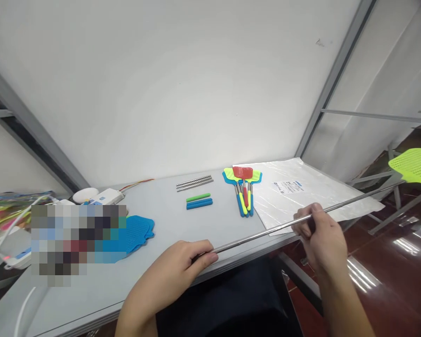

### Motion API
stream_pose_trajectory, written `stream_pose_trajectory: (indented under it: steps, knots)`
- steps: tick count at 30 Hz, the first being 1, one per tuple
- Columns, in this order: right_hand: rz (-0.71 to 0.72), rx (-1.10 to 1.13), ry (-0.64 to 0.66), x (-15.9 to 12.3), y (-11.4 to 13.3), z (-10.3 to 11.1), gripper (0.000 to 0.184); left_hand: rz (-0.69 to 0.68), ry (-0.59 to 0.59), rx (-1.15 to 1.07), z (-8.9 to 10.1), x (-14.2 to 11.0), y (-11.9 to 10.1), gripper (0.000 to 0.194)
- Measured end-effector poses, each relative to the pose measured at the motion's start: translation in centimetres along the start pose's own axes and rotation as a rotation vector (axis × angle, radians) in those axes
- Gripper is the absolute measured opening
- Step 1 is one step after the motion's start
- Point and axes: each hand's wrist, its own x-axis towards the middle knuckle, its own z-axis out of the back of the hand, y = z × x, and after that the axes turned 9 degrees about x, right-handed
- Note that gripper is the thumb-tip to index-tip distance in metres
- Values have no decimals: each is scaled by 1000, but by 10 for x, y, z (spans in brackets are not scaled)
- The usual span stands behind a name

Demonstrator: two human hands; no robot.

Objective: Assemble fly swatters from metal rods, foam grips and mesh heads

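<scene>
A fly swatter with a long metal rod [259,235] and a yellow-green head [416,164] stretches across in front of me, above the table's front edge. My left hand [189,262] pinches the rod's left end between thumb and fingers. Further along, my right hand [319,229] is closed around the same rod, with the thumb on top. The swatter head sticks out past the table at the far right and is cut off by the picture's edge. Any handle at the left end is hidden in my left hand or absent.
On the grey table [164,224] lie several metal rods [194,183], a green handle [198,197] and blue handles [199,203]. Assembled swatters [243,189] partly overlap a white plastic bag [284,187]. Blue swatter heads [136,234] lie left, beside a blurred patch and a power strip [21,255].
</scene>
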Motion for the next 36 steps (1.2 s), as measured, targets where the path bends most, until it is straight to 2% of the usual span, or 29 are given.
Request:
stream_pose_trajectory:
  steps: [3,6,10,12,15,18,21,24,27,28,33,36]
  knots:
    - [-96,-8,84,-21,-20,-19,37,-18,-69,49,-8,4,-14,41]
    - [-144,-117,182,-35,-28,-26,44,-40,-74,72,-9,5,-15,38]
    - [-87,-205,76,-26,-17,-13,45,-19,-20,67,2,-5,5,37]
    - [23,-140,-23,-15,-8,-3,45,2,-7,73,8,-13,17,36]
    - [142,-33,-69,0,4,7,46,38,3,83,14,-21,26,35]
    - [177,55,-77,6,9,8,47,38,-33,85,11,-17,20,34]
    - [152,49,-102,0,2,2,47,-11,-166,120,-3,-3,3,33]
    - [-46,-157,56,-15,-14,-9,42,-67,-270,164,-19,14,-13,30]
    - [-183,-270,250,-27,-24,-17,43,-109,-297,223,-26,23,-18,30]
    - [-178,-273,250,-28,-25,-16,46,-124,-300,247,-26,23,-17,30]
    - [-13,-225,90,-17,-7,1,52,-151,-295,289,-14,14,-8,31]
    - [18,-210,139,-14,4,9,50,-154,-303,268,-7,7,-5,28]
